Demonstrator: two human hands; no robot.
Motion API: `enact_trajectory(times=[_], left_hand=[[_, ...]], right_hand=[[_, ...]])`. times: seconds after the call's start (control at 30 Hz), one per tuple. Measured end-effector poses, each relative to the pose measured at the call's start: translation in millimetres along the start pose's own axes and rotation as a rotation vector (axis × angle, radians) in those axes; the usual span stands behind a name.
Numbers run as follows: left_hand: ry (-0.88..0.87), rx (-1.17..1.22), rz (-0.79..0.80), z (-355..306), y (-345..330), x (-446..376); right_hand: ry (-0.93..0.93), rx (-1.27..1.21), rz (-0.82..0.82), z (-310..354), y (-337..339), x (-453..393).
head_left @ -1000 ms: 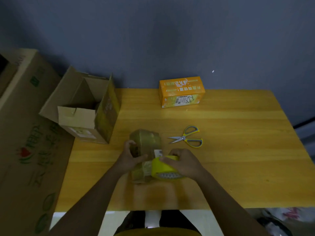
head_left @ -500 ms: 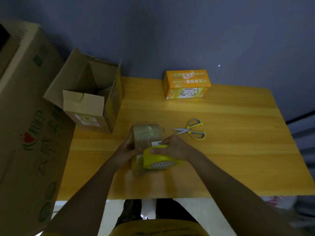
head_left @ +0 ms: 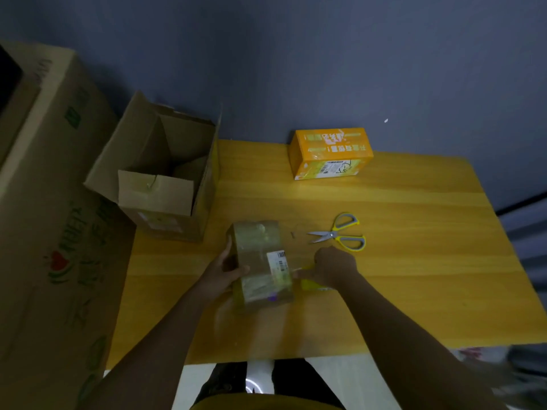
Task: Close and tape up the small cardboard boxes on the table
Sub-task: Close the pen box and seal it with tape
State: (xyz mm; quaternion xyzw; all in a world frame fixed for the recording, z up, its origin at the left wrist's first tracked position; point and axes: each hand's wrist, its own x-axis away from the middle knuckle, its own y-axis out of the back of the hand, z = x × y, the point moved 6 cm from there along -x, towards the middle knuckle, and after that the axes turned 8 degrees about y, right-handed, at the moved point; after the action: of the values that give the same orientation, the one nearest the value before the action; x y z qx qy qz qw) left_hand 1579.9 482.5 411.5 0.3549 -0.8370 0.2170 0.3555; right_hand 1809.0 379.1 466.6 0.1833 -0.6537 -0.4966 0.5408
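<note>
1. A person tapes a small cardboard box (head_left: pixel 260 267) lying just below the centre of the frame on a yellow wooden table (head_left: pixel 414 291). Its top already shines with clear tape, so the sealing step looks well along.
2. The left hand (head_left: pixel 222 272) grips the box's left side, thumb over the top edge and fingers curled around the wall, bracing it.
3. The right hand (head_left: pixel 331 266) sits just right of the box, fingers closed around a yellow tape roll (head_left: pixel 310 284) that is mostly hidden beneath it. A faint strip seems to run from roll to box, though blur makes that uncertain.
4. The next move likely calls for cutting the strip; scissors (head_left: pixel 340 233) lie near the right hand, just above it in the frame.
5. An orange box (head_left: pixel 330 153) waits at upper centre; an open carton (head_left: pixel 165 173) stands at the table's left edge.
</note>
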Motion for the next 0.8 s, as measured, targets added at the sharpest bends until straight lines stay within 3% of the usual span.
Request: enact_trajectory(times=[0.23, 0.3, 0.37, 0.43, 0.57, 0.67, 0.8], left_hand=[[0.017, -0.147, -0.033, 10.8, 5.7, -0.5], [0.003, -0.374, -0.165, 3.5, 3.9, 2.9], [0.03, -0.554, -0.409, -5.1, 1.7, 10.4], [0.114, -0.564, -0.507, -11.9, -13.1, 15.6], [0.296, -0.543, -0.526, -33.1, -59.2, 2.5], [0.372, -0.547, -0.546, -38.4, -76.9, -12.0], [0.42, -0.587, -0.565, -29.6, -79.4, -27.2]], right_hand=[[-0.063, 0.051, 0.078, 12.4, -17.8, -14.2], [-0.053, 0.052, 0.092, 16.1, -17.4, -14.8], [-0.034, 0.061, 0.1, 18.0, -16.6, -15.7], [-0.02, 0.082, 0.099, 19.2, -16.0, -16.3], [0.046, 0.188, 0.033, 23.2, -14.8, -10.8], [0.083, 0.11, -0.029, 19.6, -17.5, -5.0], [0.187, -0.149, 0.117, -0.4, -16.7, -3.8]])
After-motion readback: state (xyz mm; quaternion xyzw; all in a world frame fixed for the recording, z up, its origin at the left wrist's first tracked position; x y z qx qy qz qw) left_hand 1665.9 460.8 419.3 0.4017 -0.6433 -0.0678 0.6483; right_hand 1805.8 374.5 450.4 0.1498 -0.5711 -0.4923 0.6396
